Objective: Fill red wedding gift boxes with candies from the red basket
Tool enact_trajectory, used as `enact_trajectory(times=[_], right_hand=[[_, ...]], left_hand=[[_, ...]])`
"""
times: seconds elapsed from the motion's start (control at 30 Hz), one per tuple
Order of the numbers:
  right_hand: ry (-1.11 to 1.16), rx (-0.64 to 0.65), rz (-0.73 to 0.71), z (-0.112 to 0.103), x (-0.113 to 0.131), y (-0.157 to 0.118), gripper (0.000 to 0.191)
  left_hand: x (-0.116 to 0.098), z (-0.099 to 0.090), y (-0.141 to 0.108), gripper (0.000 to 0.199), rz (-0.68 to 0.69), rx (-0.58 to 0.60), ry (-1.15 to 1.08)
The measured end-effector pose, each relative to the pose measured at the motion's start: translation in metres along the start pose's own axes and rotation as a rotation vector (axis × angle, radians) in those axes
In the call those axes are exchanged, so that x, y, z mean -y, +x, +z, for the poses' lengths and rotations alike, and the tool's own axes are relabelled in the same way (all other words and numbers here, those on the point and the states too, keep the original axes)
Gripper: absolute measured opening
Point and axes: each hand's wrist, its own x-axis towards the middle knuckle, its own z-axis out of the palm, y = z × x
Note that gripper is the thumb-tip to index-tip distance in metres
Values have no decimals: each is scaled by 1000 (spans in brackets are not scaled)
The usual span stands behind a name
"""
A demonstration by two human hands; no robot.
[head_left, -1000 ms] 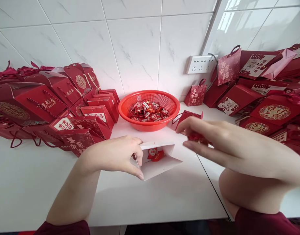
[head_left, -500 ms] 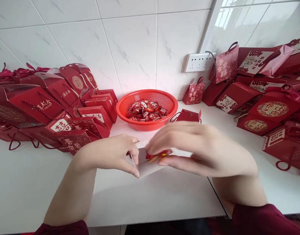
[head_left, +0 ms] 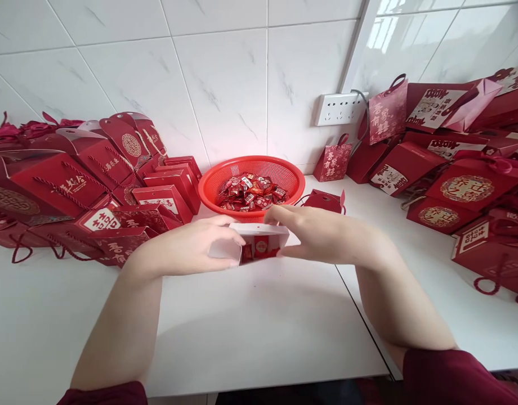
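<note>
Between my two hands is a small gift box with white inner faces, its opening turned towards me. Red-wrapped candies show inside it. My left hand grips the box's left side, thumb below and fingers above. On the opposite side, my right hand holds the right edge, its fingers at the top and its thumb lower down. Just behind the box stands a red plastic basket with a heap of wrapped candies in it. The outside of the held box is hidden from me.
Red gift boxes crowd the left of the white table. More red boxes are piled at the right. A small red box lies behind my right hand. A power strip is on the tiled wall.
My right hand has left its candy inside the box and now holds the box's right side. The box has moved slightly away from me, and its opening has tipped towards me.
</note>
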Motion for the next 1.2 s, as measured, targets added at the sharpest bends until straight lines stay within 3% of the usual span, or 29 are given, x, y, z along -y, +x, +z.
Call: enact_trajectory(times=[0.13, 0.23, 0.3, 0.37, 0.57, 0.73, 0.93, 1.2], right_hand=[[-28, -41, 101, 1, -6, 13, 22], [16, -26, 98, 1, -9, 14, 39], [65, 11, 70, 1, -8, 13, 57], [104, 35, 41, 2, -8, 12, 65], [-12, 41, 106, 8, -16, 23, 51], [81, -94, 36, 11, -27, 31, 49], [161, -162, -38, 14, -31, 37, 10], [163, -69, -134, 9, -27, 34, 13]], left_hand=[[7, 6, 4, 35, -12, -232, -50], [8, 10, 8, 77, -30, -316, -79], [6, 12, 12, 93, -39, -358, -77], [5, 14, 16, 86, -39, -370, -76], [7, 21, 30, 68, -16, -357, -164], [12, 22, 33, 52, 16, -454, -207], [18, 21, 34, 20, 49, -509, -179], [11, 21, 30, 21, 18, -440, -144]])
